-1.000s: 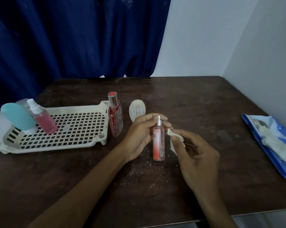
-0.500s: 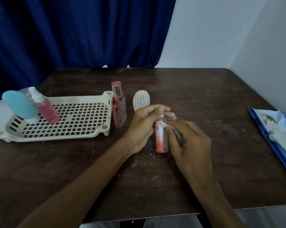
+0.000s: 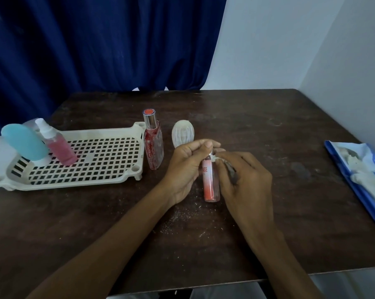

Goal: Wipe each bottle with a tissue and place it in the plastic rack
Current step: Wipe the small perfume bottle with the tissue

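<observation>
A slim orange-pink spray bottle (image 3: 211,184) stands upright on the dark table. My left hand (image 3: 187,167) pinches its silver top. My right hand (image 3: 246,180) curls round a small white tissue (image 3: 217,157) and presses it against the bottle's neck. The cream plastic rack (image 3: 126,180) sits at the left; in it lean a teal bottle (image 3: 24,143) and a pink spray bottle (image 3: 57,145). A clear bottle with red contents (image 3: 153,143) stands just right of the rack. A white ribbed bottle (image 3: 182,134) lies behind my left hand.
A blue pack of white tissues (image 3: 363,180) lies at the table's right edge by the wall. A blue curtain (image 3: 96,44) hangs behind the table. White crumbs are scattered on the wood near my wrists.
My right hand has brought the tissue from beside the bottle onto its neck. The view has shifted slightly; the bottle stays held upright by my left hand.
</observation>
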The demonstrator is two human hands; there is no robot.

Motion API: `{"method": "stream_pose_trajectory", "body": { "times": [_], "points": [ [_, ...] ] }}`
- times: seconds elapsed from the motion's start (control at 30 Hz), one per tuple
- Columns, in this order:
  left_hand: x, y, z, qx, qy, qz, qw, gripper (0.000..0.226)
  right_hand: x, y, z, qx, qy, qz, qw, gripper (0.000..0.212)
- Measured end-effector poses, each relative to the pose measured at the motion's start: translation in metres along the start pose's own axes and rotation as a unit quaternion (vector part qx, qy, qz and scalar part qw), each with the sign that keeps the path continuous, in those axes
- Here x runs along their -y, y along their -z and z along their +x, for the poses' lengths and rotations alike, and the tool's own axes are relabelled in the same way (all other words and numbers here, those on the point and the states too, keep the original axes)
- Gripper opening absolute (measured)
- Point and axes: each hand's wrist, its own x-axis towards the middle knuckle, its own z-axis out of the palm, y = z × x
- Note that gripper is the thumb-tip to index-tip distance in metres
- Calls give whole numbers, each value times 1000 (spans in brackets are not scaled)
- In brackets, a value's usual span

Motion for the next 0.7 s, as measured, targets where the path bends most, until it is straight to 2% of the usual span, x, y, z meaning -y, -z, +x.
{"method": "stream_pose_trajectory", "body": {
  "times": [0.17,0.27,0.4,0.53,0.7],
  "points": [
    [0,3,0,3,-4,-15,1000,21,5,0,-11,17,40,9,999,24],
    [1,2,1,1,-5,-6,1000,21,-3,3,-11,12,20,-12,1000,16],
    [2,1,1,-7,-10,19,1000,20,0,0,1,-1,16,-1,1000,19],
    [1,4,2,-5,-8,0,1000,22,8,-3,-9,26,39,20,999,26],
    [4,4,4,-15,-11,-5,1000,23,-3,3,-21,20,29,-14,999,16]
  ]
}}
